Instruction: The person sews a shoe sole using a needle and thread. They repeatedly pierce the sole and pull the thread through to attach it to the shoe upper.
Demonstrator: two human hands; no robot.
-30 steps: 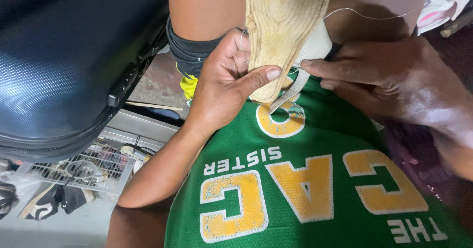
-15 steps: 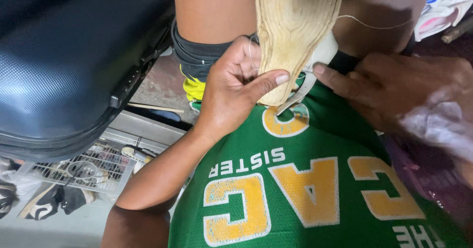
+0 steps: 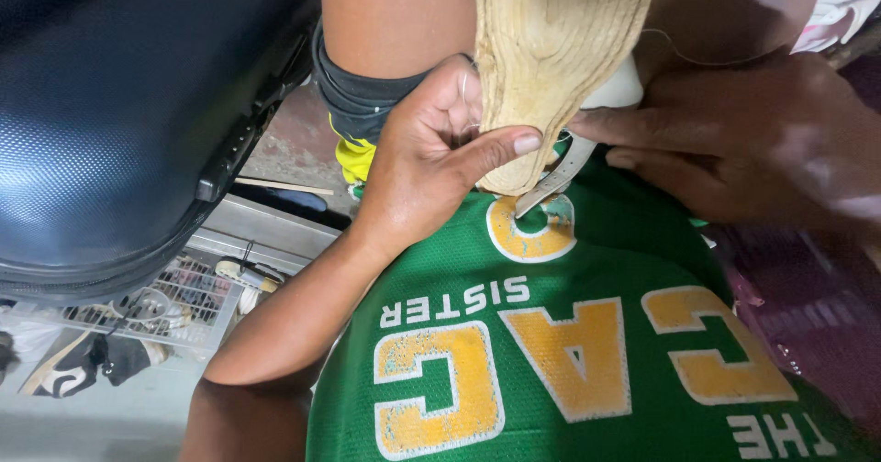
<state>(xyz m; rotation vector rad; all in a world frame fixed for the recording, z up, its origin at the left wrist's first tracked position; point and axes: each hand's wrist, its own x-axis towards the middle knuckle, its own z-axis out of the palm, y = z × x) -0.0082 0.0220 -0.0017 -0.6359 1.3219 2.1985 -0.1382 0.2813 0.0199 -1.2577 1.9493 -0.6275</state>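
A tan woven rope sole [image 3: 551, 49] hangs toe-down over my lap. My left hand [image 3: 431, 155] grips its lower end, thumb laid across the front and fingers behind. My right hand [image 3: 752, 141] comes in from the right, its fingertips pressed together against the sole's right edge, where a white piece [image 3: 626, 84] shows. A white strap [image 3: 558, 176] dangles below the sole's tip. A thin thread [image 3: 684, 56] runs from the sole over my right hand. What the right fingertips hold is hidden.
My green jersey [image 3: 587, 352] with yellow letters fills the lower frame. A dark blue hard suitcase [image 3: 119, 104] stands at the left. Below it sit a wire basket [image 3: 156, 311] with small items and a metal ledge [image 3: 266, 228]. A bare leg with dark shorts [image 3: 362, 104] is behind the sole.
My left hand keeps its grip on the sole. My right hand has shifted slightly along the sole's right edge. The view has drifted a little.
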